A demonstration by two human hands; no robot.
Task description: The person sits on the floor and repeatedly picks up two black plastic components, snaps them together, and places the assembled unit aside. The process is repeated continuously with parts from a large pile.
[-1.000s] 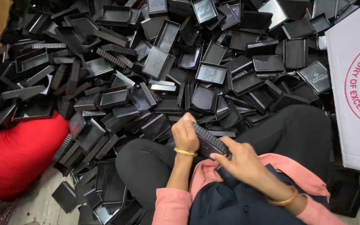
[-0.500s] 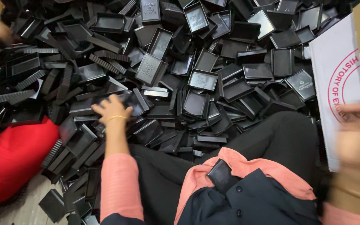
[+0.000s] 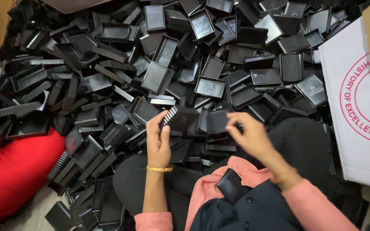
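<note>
We are looking down at our two hands, raised over our lap in front of a great heap of black plastic trays that is spilling out past the top and left edges of the view. Our left hand is closing its fingers on a black ribbed piece, gripping it by its pale-toothed edge; how the fingertips are lying behind it is hidden from us. Our right hand is blurring with motion and is pinching a second black tray just beside the first; we cannot tell whether the two pieces are touching, since black is merging into black there. Another small black tray is lying on our lap against the pink cloth. A gold bangle is circling the left wrist. At the right a white carton with a red round stamp is being cut off by the edge, and at the lower left a red cushion is pressing against the heap.
</note>
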